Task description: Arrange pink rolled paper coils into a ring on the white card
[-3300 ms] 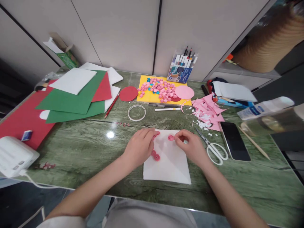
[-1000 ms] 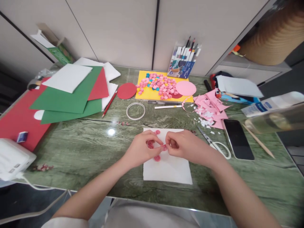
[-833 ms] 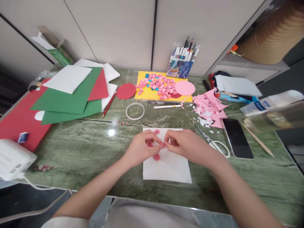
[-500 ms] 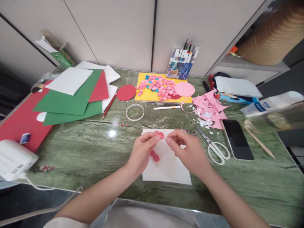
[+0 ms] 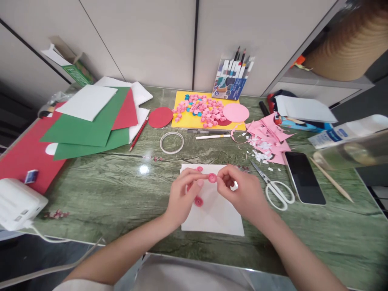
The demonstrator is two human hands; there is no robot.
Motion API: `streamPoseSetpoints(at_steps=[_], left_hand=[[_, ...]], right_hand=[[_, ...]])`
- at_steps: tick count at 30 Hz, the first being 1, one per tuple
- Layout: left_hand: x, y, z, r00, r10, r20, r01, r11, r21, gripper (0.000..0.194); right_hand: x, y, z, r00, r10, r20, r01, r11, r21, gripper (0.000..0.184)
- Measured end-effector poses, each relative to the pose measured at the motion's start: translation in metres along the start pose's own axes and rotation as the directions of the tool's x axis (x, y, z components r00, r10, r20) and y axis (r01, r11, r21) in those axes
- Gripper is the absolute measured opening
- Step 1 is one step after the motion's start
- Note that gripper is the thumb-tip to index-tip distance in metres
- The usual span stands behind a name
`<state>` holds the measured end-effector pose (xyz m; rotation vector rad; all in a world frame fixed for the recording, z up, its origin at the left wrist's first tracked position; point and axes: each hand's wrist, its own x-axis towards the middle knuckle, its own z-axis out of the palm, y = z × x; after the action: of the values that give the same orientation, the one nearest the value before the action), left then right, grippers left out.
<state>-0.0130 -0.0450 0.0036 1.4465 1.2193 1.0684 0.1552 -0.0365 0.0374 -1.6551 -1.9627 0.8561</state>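
Observation:
A small pink rolled paper coil (image 5: 212, 178) is pinched at the fingertips of my right hand (image 5: 239, 189). My left hand (image 5: 184, 194) reaches its index finger to the coil's left edge, while its thumb stays apart with nothing between. Below both hands lies a white sheet of paper (image 5: 216, 218). On it one pink coil (image 5: 199, 169) sits near the top left edge, beyond my left fingers. Another, darker pink coil (image 5: 198, 201) rests beside my left thumb. A further bit of pink behind the left fingers is mostly hidden.
White-handled scissors (image 5: 277, 192) and a phone (image 5: 304, 178) lie to the right, near pink paper scraps (image 5: 269, 135). Behind are a tape roll (image 5: 171, 152), a white pen (image 5: 212, 137) and a yellow sheet (image 5: 182, 99) heaped with small coils. Coloured paper (image 5: 81, 135) covers the left.
The held coil has moved right, from my left finger and thumb to my right fingertips. My left thumb has dropped away from the index finger, showing a coil at the sheet's top.

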Motion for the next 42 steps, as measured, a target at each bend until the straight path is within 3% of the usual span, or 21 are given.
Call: streamPoseSetpoints(at_steps=[2,4,6,8,10,13,17,29,42], left_hand=[[0.004,-0.002,-0.010,0.969,0.234,0.072,-0.245,0.920,0.306,0.022],[0.009,-0.007,-0.019,0.903,0.392,0.178,-0.420,0.712,0.563,0.025],[0.013,-0.013,-0.025,0.881,0.399,0.254,-0.450,0.539,0.712,0.028],[0.017,-0.019,-0.028,0.892,0.337,0.301,-0.437,0.468,0.768,0.029],[0.018,-0.024,-0.027,0.885,0.284,0.369,-0.462,0.449,0.765,0.031],[0.017,-0.030,-0.022,0.855,0.258,0.451,-0.519,0.435,0.736,0.037],[0.015,-0.033,-0.018,0.836,0.262,0.482,-0.549,0.410,0.729,0.039],[0.016,-0.035,-0.018,0.833,0.268,0.485,-0.553,0.376,0.743,0.033],[0.017,-0.036,-0.018,0.840,0.248,0.483,-0.543,0.390,0.744,0.032]], right_hand=[[0.001,0.001,-0.004,0.999,-0.052,0.009,0.052,0.996,-0.075,0.008],[0.006,0.003,-0.009,0.999,-0.054,0.008,0.055,0.991,-0.120,0.009],[0.016,0.008,-0.013,0.999,0.009,0.045,-0.003,0.994,-0.114,0.011],[0.030,0.017,-0.014,0.982,0.090,0.169,-0.077,0.994,-0.078,0.016],[0.045,0.027,-0.011,0.944,0.133,0.302,-0.126,0.991,-0.043,0.018],[0.060,0.037,-0.003,0.917,0.143,0.373,-0.145,0.989,-0.023,0.021],[0.070,0.038,0.006,0.907,0.163,0.388,-0.165,0.986,-0.029,0.026],[0.079,0.041,0.011,0.882,0.177,0.436,-0.183,0.983,-0.029,0.013],[0.075,0.039,0.012,0.903,0.144,0.404,-0.148,0.989,-0.022,0.015]])
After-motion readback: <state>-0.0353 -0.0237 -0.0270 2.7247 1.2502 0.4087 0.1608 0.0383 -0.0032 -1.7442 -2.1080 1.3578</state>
